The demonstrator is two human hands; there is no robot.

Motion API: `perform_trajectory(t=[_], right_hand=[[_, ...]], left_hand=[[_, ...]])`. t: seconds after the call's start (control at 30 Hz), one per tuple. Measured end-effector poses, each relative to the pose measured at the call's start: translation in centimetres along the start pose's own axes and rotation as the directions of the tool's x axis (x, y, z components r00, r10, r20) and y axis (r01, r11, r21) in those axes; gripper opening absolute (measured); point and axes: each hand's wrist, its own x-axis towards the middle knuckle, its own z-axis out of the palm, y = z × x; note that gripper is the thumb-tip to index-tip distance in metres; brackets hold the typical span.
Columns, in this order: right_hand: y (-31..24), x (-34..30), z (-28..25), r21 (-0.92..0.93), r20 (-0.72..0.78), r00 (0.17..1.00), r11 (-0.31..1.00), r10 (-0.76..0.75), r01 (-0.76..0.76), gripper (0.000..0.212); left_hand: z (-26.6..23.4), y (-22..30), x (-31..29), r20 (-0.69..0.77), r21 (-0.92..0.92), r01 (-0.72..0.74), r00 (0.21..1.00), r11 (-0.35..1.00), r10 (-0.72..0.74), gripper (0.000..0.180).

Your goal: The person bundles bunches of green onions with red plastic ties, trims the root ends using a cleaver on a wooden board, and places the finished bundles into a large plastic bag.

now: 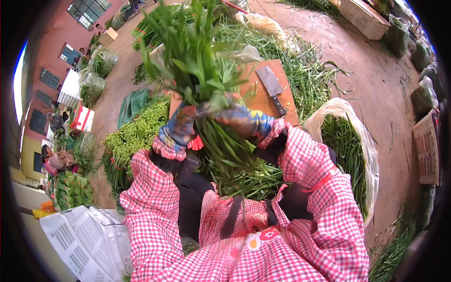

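Gripping a bunch of green stalks [199, 66] upright at centre: left hand [178, 127] closing around the stems at seven o'clock, right hand [242, 120] wrapping them at five o'clock, leafy tops fanning toward twelve. Lying at two o'clock, a cleaver [271, 87] on the wooden board [263, 101].

Daylight falls on a reddish-brown floor [371, 80] strewn with green stalks, below a pink wall [51, 51] with barred windows [87, 10].
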Motion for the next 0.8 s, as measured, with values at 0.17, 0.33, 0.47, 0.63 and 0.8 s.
perform_trajectory(t=[0.17,0.33,0.47,0.63,0.8], right_hand=[[1.9,-3.0,1.8,-0.088,-0.035,0.851,0.846,0.524,-0.525,0.056],[5.3,-9.3,1.9,0.030,-0.255,0.721,0.751,0.644,-0.660,0.048],[3.2,-11.6,3.6,0.048,-0.471,0.655,0.759,0.591,-0.650,0.024],[2.3,-14.0,3.8,0.109,-0.695,0.620,0.906,0.363,-0.409,0.018],[-0.6,-9.1,9.9,-0.741,-0.275,0.959,0.622,0.062,-0.253,0.043]], left_hand=[[6.0,5.3,-6.9,-0.178,-0.110,-0.014,0.984,0.994,-0.006,0.030],[0.8,6.6,-13.2,-0.388,-0.251,-0.346,0.891,0.904,0.234,0.026],[-2.5,5.4,-18.1,-0.612,-0.279,-0.442,0.766,0.853,0.197,0.031],[-1.5,4.5,-20.7,-0.779,-0.181,-0.545,0.588,0.818,0.219,0.033],[-2.6,2.8,-21.1,-0.870,-0.171,-0.595,0.466,0.785,0.164,0.037]])
